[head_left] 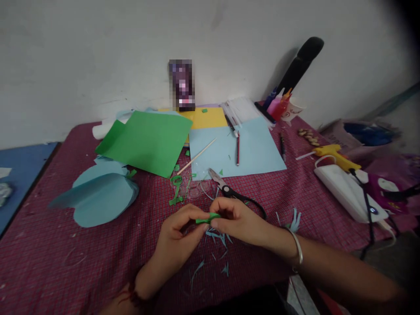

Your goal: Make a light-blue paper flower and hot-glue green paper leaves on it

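Note:
Both hands meet over the red checked cloth [65, 258] near its front edge. My left hand [179, 238] and my right hand [238, 218] pinch the two ends of a small green paper strip [207, 218] between fingertips. A metal bangle [297, 247] circles my right wrist. Light blue paper trimmings [218, 238] lie scattered under the hands. Black-handled scissors [229, 190] lie just beyond my right hand. A curled green paper strip [176, 189] rests beyond my left hand.
A green sheet [149, 140], light blue sheet [243, 148], yellow sheet [208, 117] and round blue cut-outs [98, 199] lie further back. A wooden stick [197, 156], red pencil [238, 148], yellow glue gun [333, 155], white box [344, 190] and paint bottles [278, 105] stand around.

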{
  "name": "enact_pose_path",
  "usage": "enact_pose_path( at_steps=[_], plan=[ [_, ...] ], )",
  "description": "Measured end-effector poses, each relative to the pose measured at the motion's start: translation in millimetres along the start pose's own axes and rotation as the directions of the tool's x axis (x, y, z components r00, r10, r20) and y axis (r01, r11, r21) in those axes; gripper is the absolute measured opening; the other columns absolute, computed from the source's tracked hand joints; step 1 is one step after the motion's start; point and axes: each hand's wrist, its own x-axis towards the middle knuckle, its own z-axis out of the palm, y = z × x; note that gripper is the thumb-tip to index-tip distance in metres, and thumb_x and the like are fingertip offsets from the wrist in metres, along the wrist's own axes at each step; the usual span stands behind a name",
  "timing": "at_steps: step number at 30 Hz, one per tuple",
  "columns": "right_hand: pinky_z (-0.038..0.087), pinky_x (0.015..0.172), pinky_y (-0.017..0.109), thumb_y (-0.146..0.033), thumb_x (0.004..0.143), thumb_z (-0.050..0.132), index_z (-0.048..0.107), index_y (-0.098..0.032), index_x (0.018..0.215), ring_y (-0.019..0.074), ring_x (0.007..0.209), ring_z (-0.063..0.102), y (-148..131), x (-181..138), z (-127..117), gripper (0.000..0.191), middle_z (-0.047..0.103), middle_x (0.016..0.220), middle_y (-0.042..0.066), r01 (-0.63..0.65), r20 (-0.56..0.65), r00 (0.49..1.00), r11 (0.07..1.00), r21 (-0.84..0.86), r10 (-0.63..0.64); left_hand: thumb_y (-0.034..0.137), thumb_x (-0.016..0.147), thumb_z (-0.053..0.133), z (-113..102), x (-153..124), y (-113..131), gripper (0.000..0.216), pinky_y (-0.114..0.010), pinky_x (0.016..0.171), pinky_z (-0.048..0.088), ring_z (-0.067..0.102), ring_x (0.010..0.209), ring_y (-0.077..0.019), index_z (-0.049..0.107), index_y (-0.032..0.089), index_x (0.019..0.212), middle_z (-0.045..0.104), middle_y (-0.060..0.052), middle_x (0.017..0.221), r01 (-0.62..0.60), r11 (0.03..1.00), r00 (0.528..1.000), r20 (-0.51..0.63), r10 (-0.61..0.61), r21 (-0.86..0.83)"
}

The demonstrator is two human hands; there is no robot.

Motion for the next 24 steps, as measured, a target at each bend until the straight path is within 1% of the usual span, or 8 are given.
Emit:
enact_pose_path(
  at_steps=[4, 8, 15, 18, 20, 21, 23, 24],
  plan=[
    [0.034, 0.053, 0.024, -0.037, 0.079, 0.067, 0.052, -0.020, 0.075, 0.0085, 0.056, 0.042, 3.3, 1.0, 0.4, 0.023, 0.050, 0.063, -0.005, -0.033, -0.013, 0.999, 0.999, 0.008, 0.033, 0.010, 0.078, 0.069, -1.9, 1.4, 1.4, 0.015, -0.022, 0.063, 0.051, 0.062, 0.068, -0.0119, 0.074, 0.021, 0.087, 0.067, 0.000, 0.074, -0.011, 1.000, 1.000, -0.020, 0.012, 0.015],
    [0.035, 0.053, 0.023, -0.038, 0.079, 0.068, 0.053, -0.020, 0.075, 0.0084, 0.056, 0.043, 3.0, 1.3, -0.3, 0.024, 0.050, 0.062, -0.006, -0.038, -0.011, 0.999, 0.999, 0.021, 0.038, 0.010, 0.079, 0.067, -2.2, 1.7, 2.1, 0.015, -0.022, 0.064, 0.051, 0.063, 0.069, -0.0116, 0.074, 0.022, 0.086, 0.067, 0.000, 0.074, -0.026, 0.998, 0.999, -0.041, 0.028, 0.052],
    [0.034, 0.052, 0.024, -0.037, 0.076, 0.068, 0.053, -0.020, 0.074, 0.0081, 0.054, 0.043, 5.0, 2.8, 2.5, 0.022, 0.051, 0.060, -0.006, -0.071, -0.079, 0.994, 0.997, 0.029, 0.073, 0.012, 0.081, 0.067, -1.4, -2.2, -1.5, 0.018, -0.023, 0.065, 0.053, 0.066, 0.073, -0.0130, 0.075, 0.023, 0.091, 0.071, -0.001, 0.081, -0.067, 0.978, 0.993, -0.079, 0.084, 0.200],
    [0.034, 0.050, 0.024, -0.038, 0.076, 0.066, 0.052, -0.021, 0.073, 0.0088, 0.052, 0.043, 6.9, 2.9, 2.6, 0.022, 0.051, 0.059, -0.006, -0.088, -0.093, 0.992, 0.996, 0.023, 0.090, 0.012, 0.082, 0.066, -2.1, -2.6, -0.5, 0.015, -0.021, 0.064, 0.052, 0.066, 0.072, -0.0121, 0.074, 0.022, 0.089, 0.070, 0.000, 0.079, -0.073, 0.968, 0.993, -0.076, 0.093, 0.240],
    [0.034, 0.050, 0.025, -0.037, 0.078, 0.064, 0.051, -0.021, 0.073, 0.0094, 0.052, 0.043, 6.4, 2.1, 1.9, 0.020, 0.050, 0.059, -0.005, -0.063, -0.112, 0.992, 0.997, -0.039, 0.058, 0.012, 0.082, 0.065, -2.6, -1.9, 0.6, 0.013, -0.020, 0.064, 0.051, 0.065, 0.070, -0.0115, 0.073, 0.021, 0.084, 0.069, 0.000, 0.077, -0.072, 0.964, 0.992, -0.079, 0.095, 0.256],
    [0.035, 0.050, 0.025, -0.035, 0.079, 0.063, 0.052, -0.021, 0.074, 0.0098, 0.053, 0.044, 5.5, 1.4, 1.5, 0.018, 0.051, 0.060, -0.005, -0.032, -0.138, 0.990, 0.995, -0.093, 0.019, 0.012, 0.083, 0.064, -2.8, -1.3, 1.1, 0.012, -0.020, 0.063, 0.051, 0.065, 0.070, -0.0114, 0.073, 0.020, 0.083, 0.068, 0.000, 0.076, -0.070, 0.962, 0.992, -0.080, 0.094, 0.263],
    [0.039, 0.054, 0.026, -0.028, 0.082, 0.062, 0.054, -0.021, 0.081, 0.0112, 0.059, 0.048, 2.7, -0.6, 0.5, 0.011, 0.055, 0.070, -0.002, 0.072, -0.189, 0.974, 0.964, -0.256, -0.123, 0.013, 0.084, 0.063, -2.8, -0.3, 1.5, 0.011, -0.021, 0.062, 0.050, 0.064, 0.069, -0.0118, 0.072, 0.020, 0.080, 0.067, 0.000, 0.075, -0.062, 0.960, 0.993, -0.083, 0.088, 0.275],
    [0.042, 0.059, 0.027, -0.025, 0.083, 0.062, 0.056, -0.021, 0.086, 0.0125, 0.066, 0.052, 1.3, -1.7, 0.2, 0.008, 0.057, 0.076, -0.001, 0.143, -0.191, 0.956, 0.923, -0.359, -0.222, 0.013, 0.084, 0.063, -2.6, 0.1, 1.4, 0.011, -0.021, 0.062, 0.050, 0.064, 0.069, -0.0121, 0.071, 0.020, 0.080, 0.067, 0.000, 0.074, -0.060, 0.958, 0.993, -0.085, 0.087, 0.279]
  ],
)
